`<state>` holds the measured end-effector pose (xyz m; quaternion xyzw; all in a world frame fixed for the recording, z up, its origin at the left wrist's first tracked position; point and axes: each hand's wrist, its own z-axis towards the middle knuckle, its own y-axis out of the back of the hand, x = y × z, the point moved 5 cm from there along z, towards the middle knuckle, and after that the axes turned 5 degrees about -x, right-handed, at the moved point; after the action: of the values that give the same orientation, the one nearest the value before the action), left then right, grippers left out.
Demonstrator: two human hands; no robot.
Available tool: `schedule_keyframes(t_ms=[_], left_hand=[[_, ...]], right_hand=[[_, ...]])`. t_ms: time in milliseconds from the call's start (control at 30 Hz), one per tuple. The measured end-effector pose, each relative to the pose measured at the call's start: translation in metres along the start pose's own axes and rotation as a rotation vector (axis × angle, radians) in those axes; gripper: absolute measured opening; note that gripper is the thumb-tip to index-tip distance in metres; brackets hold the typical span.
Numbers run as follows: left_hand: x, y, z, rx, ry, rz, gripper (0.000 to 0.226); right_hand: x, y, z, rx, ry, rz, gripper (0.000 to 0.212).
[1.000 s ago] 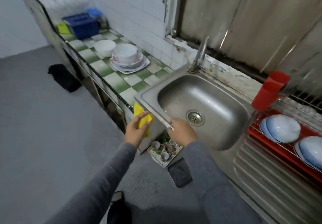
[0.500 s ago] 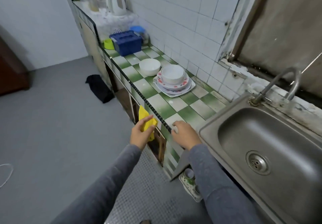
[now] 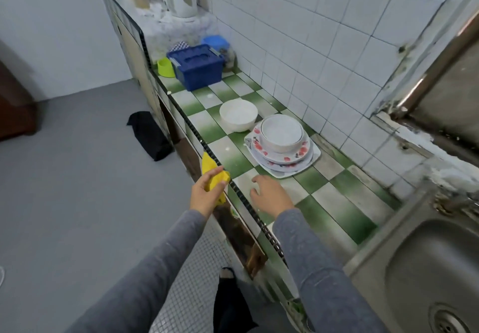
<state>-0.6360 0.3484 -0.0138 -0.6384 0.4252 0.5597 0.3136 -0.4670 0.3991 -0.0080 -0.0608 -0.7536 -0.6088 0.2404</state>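
Yellow crumpled cloth [image 3: 215,176] stayed gripped in our left hand [image 3: 205,197]; our open right hand [image 3: 270,195] left the steel sink [image 3: 425,257] for green-white counter tiles [image 3: 337,203] below it, to wipe.

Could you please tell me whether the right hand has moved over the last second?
Yes: the right hand has left the sink rim and is now over the tiled counter, left of the sink.

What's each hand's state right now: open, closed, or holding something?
Left hand: gripping the yellow cloth at the counter edge.
Right hand: open, over the counter, holding nothing.
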Motion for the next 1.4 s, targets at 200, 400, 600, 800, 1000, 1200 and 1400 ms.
schedule_keyframes(t_ms=[200,400,600,800,1000,1200,1400], left_hand=[[-0.011,-0.012,0.099,-0.011,0.038,0.001,0.033],[-0.024,-0.022,0.185,-0.022,0.072,-0.017,0.034],[-0.031,-0.026,0.262,0.016,0.081,0.006,0.035],[-0.032,-0.028,0.339,0.102,0.115,0.064,0.033],[-0.047,-0.031,0.399,0.255,0.112,0.128,0.033],[-0.051,-0.041,0.444,0.401,0.139,0.171,0.035],[-0.044,-0.054,0.468,0.47,0.166,0.206,0.039]], right_hand=[[0.007,0.008,0.1,0.053,-0.005,-0.003,0.037],[0.013,0.015,0.184,0.043,-0.034,0.0,0.034],[0.016,0.006,0.253,0.043,-0.101,0.038,0.032],[0.017,-0.006,0.304,-0.027,-0.331,0.113,0.045],[0.013,-0.022,0.337,-0.202,-0.643,0.261,0.052],[0.005,-0.038,0.349,-0.326,-0.871,0.51,0.051],[0.002,-0.051,0.347,-0.38,-0.926,0.696,0.052]])
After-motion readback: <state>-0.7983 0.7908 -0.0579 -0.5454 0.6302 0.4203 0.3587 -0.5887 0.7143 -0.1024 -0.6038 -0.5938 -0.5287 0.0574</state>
